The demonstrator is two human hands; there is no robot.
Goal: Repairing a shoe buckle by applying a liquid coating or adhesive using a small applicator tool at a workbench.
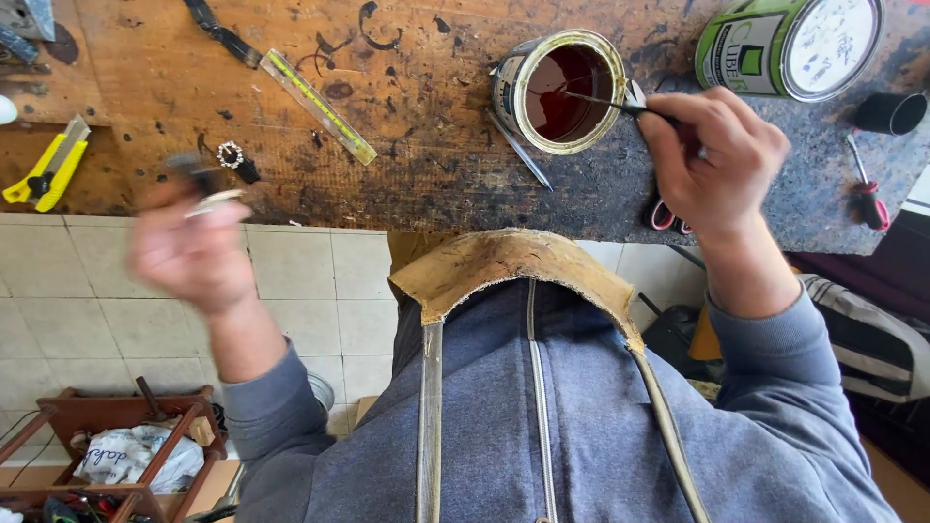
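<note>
While dipped, brush (601, 102) thin, dark.

Vantage: your head camera — the only view — looks steeply down over your chest.
Facing: toward the stained, scarred wooden workbench (417, 145) across the top.
Nearness: close — your blue-grey zipped sweatshirt (562, 426) fills the bottom.
Edges: pale tiled floor (300, 291) at lower left.

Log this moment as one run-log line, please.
right hand: dips thin brush into open tin of dark red-brown liquid | left hand: blurred, raised, small object, unclear | bench: ruler, yellow utility knife
</note>
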